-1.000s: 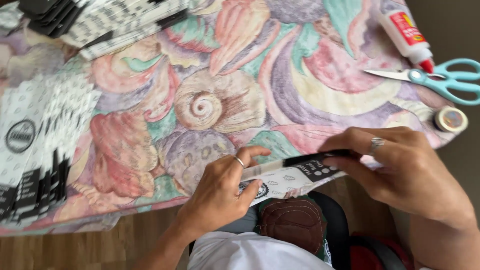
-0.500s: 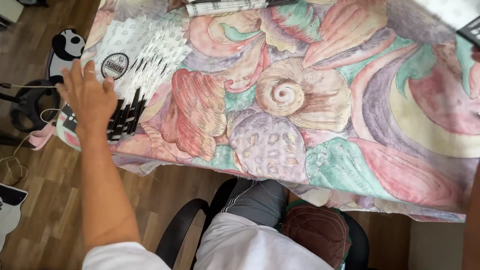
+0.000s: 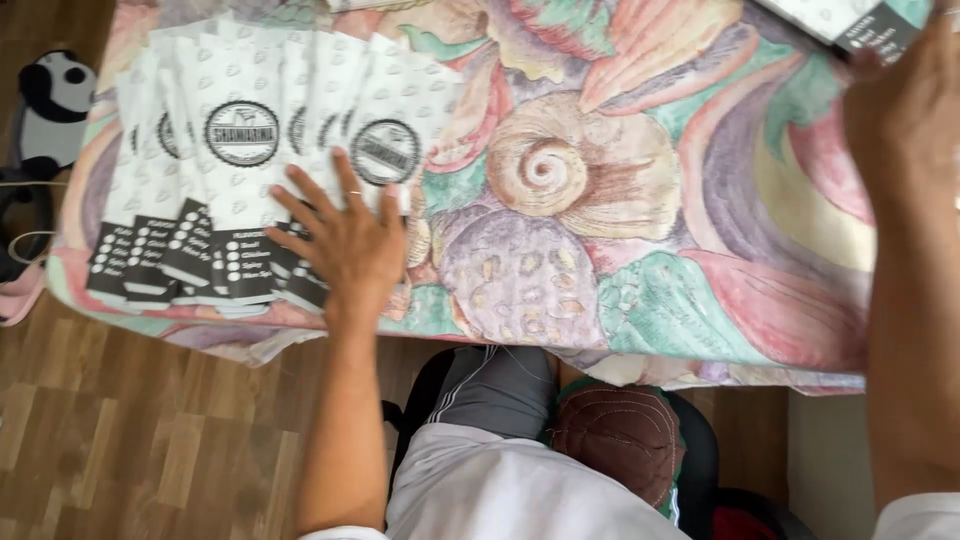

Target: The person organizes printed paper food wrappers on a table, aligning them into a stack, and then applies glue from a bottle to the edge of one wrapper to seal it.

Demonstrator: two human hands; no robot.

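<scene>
Plainly, the left hand (image 3: pixel 345 245) lay flat, palm down, on the near right edge of a fanned row of paper bags (image 3: pixel 240 140) spread along the left end of the table (image 3: pixel 640 290), which was covered by a cloth printed with shells. Its fingers (image 3: pixel 300 205) were spread apart and pressing down, not pinched on anything; the tips reached onto the white faces of the bags while the heel of the hand sat over their dark lower bands, close to the table's near edge. The bags were white with a round dark emblem and a dark strip at the bottom, overlapped like shingles, so each one hid part of its neighbour. They looked thin, light and limp, likely to slide on one another and to crease if grabbed hard; a flat palm could shift the whole fan, and a single bag would best be taken by pinching a free edge or the bottom band. The right hand (image 3: pixel 905 110) was well apart at the far right corner, raised near another bag (image 3: pixel 850 22) of the same kind that showed at the top edge; whether its fingers were closed on that bag could not be told, since the back of the hand hid them. Below the table showed the person's lap, a chair (image 3: pixel 625 435) and the wooden floor (image 3: pixel 130 430), and a black-and-white soft toy (image 3: pixel 55 105) lay at the left.
</scene>
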